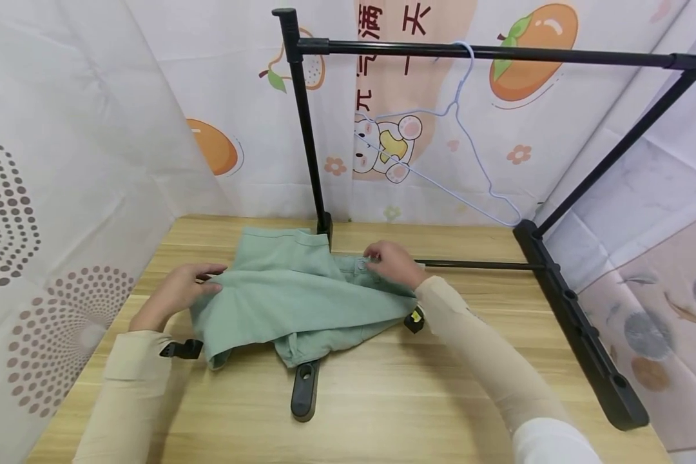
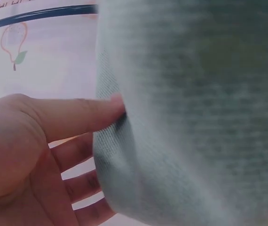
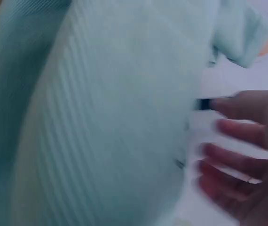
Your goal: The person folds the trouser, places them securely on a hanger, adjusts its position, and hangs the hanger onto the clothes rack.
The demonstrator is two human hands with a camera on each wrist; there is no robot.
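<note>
Loosely bunched, the green garment [image 1: 278, 303] lies on the wooden table [image 1: 406, 399], across the left foot [image 1: 304, 403] of the black rack [image 1: 307, 129]. The left hand [image 1: 182, 290] pinches the garment's left edge between thumb and fingers. The right hand [image 1: 396, 264], blurred in its wrist view, is relaxed and empty beside the cloth, fingers slightly bent. 1 light-blue hanger [image 1: 459, 93] hangs on the top bar [image 1: 394, 49].

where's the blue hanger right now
In the head view, the blue hanger hangs from the rack's black top bar, right of the picture's centre and higher up than the right hand.
</note>
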